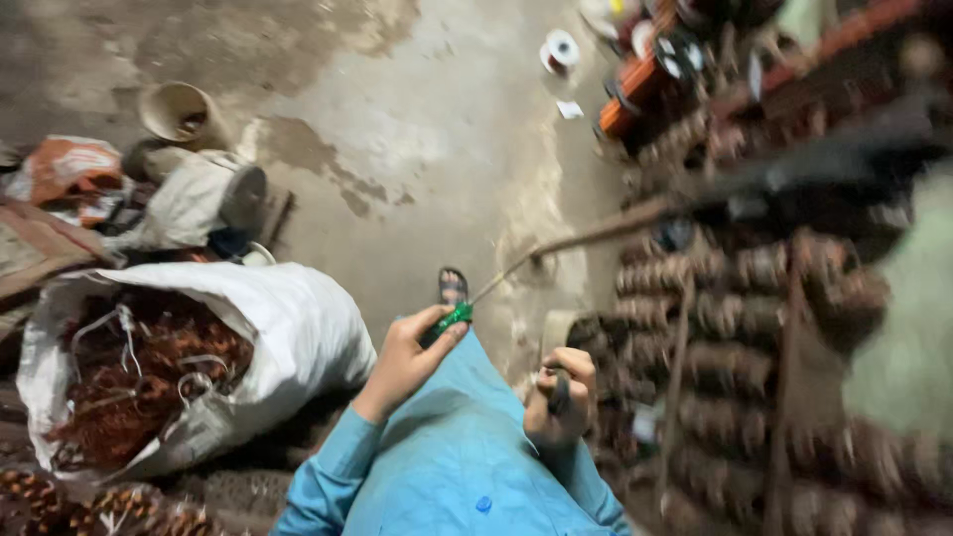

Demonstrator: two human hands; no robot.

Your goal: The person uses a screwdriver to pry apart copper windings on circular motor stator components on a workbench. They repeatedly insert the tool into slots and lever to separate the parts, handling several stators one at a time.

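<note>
Screwdriver (459, 316) in left hand (405, 357); sack (298, 328) beside.

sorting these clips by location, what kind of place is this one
Probably a small motor-rewinding or copper-scrap workshop. A white sack brims with copper wire, rows of wound copper coils stack up on the right, and the concrete floor is stained. The left hand holds a green-handled tool.
</note>
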